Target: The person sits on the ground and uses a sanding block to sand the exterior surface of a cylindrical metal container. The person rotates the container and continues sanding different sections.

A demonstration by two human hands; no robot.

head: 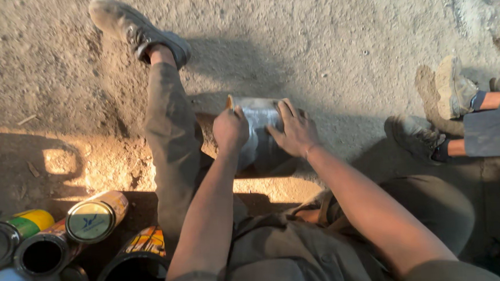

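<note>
A dull grey sheet-metal piece (258, 116), bent into a rounded can-like shape, rests over a support in front of my outstretched leg (169, 122). My left hand (230, 129) is closed in a fist on its left edge. My right hand (295, 130) lies with fingers spread on its right side, pressing on the metal. What the piece rests on is hidden in shadow beneath it.
Several tin cans lie at the lower left: a yellow-green one (20, 224), an orange one with a lid (94, 218), an open dark one (42, 255), a large black-mouthed one (132, 273). Another person's dusty shoes (452, 87) and legs are at the right. Sandy ground (324, 34) lies all around.
</note>
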